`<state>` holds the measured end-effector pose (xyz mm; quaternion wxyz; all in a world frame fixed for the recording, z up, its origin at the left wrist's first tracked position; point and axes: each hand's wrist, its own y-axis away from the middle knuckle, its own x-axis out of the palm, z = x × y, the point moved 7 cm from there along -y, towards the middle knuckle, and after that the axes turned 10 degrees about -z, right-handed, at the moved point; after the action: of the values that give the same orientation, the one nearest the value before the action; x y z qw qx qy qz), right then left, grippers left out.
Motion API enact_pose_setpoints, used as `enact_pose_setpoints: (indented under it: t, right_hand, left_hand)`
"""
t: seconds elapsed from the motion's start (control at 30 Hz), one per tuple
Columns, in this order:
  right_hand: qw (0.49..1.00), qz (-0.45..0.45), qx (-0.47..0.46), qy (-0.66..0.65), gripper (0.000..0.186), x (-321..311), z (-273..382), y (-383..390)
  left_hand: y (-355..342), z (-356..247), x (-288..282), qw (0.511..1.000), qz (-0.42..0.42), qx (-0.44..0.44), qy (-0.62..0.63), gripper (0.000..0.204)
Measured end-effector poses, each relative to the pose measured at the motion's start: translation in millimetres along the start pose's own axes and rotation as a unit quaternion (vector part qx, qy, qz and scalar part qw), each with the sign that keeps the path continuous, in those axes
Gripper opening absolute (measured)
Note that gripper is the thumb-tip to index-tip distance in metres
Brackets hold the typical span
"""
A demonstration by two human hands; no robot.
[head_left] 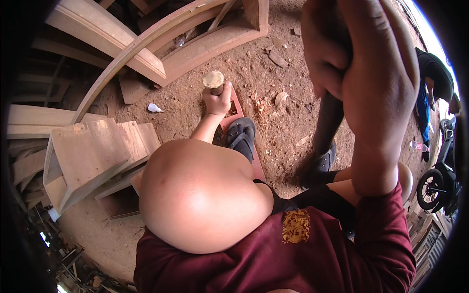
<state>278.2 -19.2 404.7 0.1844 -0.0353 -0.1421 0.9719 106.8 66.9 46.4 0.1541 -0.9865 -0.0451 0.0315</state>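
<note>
My left hand [218, 102] is closed around the upright handle of a chisel [213, 79]; its pale, round, battered top shows, and its blade is hidden below the fist. The chisel stands over a narrow reddish board [236, 105] with a slot cut in it, lying on the ground. My sandalled foot [242, 134] presses on this board. Raised high and close to the camera, my right hand [330, 53] is curled into a grip. A dark, long tool [328, 122] extends below it, blurred at its lower end; its kind cannot be made out.
Wood shavings [264, 103] litter the dirt floor by the board. Curved wooden frames [210, 46] stand ahead; a wooden assembly [90, 151] is at left. A small white bottle [155, 108] lies between. Far right are a person in dark clothes [435, 73] and a motorbike [437, 185].
</note>
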Motion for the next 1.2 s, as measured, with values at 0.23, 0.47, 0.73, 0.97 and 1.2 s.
enact_pose_setpoints:
  t: [0.23, 0.47, 0.73, 0.97, 1.2]
  right_hand:
    - [0.850, 0.271, 0.053, 0.449, 0.036, 29, -170, 44]
    - [0.898, 0.215, 0.010, 0.384, 0.033, 20, -151, 29]
    - [0.901, 0.203, 0.028, 0.382, 0.034, 35, -160, 28]
    - [0.915, 0.176, -0.011, 0.362, 0.035, 22, -139, 13]
    - [0.916, 0.179, 0.007, 0.358, 0.032, 31, -144, 25]
  left_hand:
    - [2, 1, 5, 0.999, -0.027, 0.002, -0.046, 0.012]
    - [3, 27, -2, 0.996, -0.017, -0.077, 0.036, 0.019]
    - [4, 12, 4, 0.998, 0.025, -0.016, -0.050, 0.019]
    - [11, 9, 9, 0.999, 0.017, -0.025, -0.045, 0.019]
    - [7, -5, 6, 0.999, 0.029, -0.008, -0.028, 0.021]
